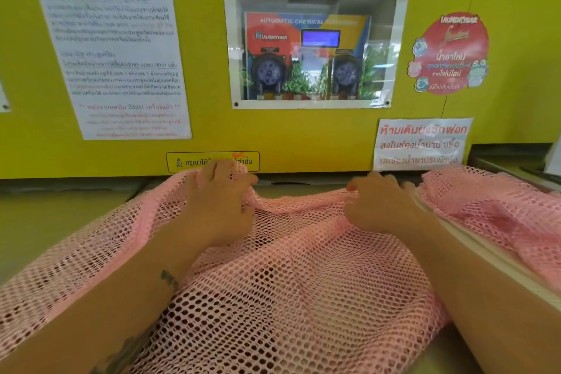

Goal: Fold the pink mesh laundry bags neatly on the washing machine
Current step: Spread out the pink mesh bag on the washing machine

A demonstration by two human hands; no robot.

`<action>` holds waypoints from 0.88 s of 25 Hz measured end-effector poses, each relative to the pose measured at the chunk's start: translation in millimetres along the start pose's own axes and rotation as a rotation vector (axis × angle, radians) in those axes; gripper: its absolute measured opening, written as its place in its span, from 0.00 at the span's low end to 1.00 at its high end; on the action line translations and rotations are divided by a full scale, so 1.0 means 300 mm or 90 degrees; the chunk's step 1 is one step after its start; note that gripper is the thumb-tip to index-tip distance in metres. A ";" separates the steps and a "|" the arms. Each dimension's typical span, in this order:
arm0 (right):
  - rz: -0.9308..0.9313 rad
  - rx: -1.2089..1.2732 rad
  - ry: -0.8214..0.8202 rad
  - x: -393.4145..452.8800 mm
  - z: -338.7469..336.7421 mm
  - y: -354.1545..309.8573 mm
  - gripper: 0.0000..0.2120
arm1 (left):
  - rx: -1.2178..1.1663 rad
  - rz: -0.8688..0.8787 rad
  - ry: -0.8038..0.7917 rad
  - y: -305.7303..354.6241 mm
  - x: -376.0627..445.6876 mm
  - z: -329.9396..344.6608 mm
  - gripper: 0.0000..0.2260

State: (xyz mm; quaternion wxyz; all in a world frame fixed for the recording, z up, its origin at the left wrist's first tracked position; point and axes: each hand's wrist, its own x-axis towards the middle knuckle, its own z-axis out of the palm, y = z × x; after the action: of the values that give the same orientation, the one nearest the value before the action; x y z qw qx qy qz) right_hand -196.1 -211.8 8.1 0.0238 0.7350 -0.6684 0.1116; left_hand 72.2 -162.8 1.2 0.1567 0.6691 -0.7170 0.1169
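Hands, left point(220, 200) and right point(379, 203), pinch pink mesh bag point(288, 282) far edge near yellow wall point(206, 130).

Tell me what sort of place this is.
Probably a self-service laundromat: an automatic chemical dispenser sits behind a window in the yellow wall, printed instruction notices hang beside it, and both hands work a pink mesh laundry bag.

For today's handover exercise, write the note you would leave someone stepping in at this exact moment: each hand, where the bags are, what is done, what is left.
Left hand: grips the far edge of the pink mesh bag.
Right hand: pinches the same edge.
Bag: spread on the washing machine top, under both forearms.
More pink mesh: bunched at right.
Done: no fold visible.
Left: fold both neatly.
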 end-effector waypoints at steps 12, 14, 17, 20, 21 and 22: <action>-0.076 -0.087 -0.051 -0.001 0.040 -0.038 0.36 | -0.055 -0.189 -0.367 -0.089 0.028 0.050 0.40; -0.107 -0.076 -0.116 -0.015 0.036 -0.052 0.35 | -0.039 -0.196 -0.370 -0.099 0.021 0.040 0.39; -0.090 -0.030 -0.235 -0.025 0.009 -0.033 0.37 | 0.065 -0.140 -0.235 -0.074 0.014 0.014 0.35; -0.042 0.057 -0.188 -0.036 -0.034 0.003 0.40 | -0.025 0.017 -0.129 -0.002 0.011 0.013 0.29; -0.044 0.060 -0.159 -0.044 -0.036 0.004 0.39 | -0.072 0.053 -0.196 0.019 0.007 0.022 0.31; -0.056 0.047 -0.140 -0.054 -0.034 -0.006 0.36 | -0.074 0.065 -0.290 0.031 0.002 0.036 0.34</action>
State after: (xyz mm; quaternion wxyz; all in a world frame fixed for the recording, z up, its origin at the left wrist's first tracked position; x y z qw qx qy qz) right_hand -196.8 -193.9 15.0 -0.0720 0.7717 -0.6296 0.0535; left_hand 62.0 -166.7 -8.1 0.0232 0.6307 -0.7725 -0.0705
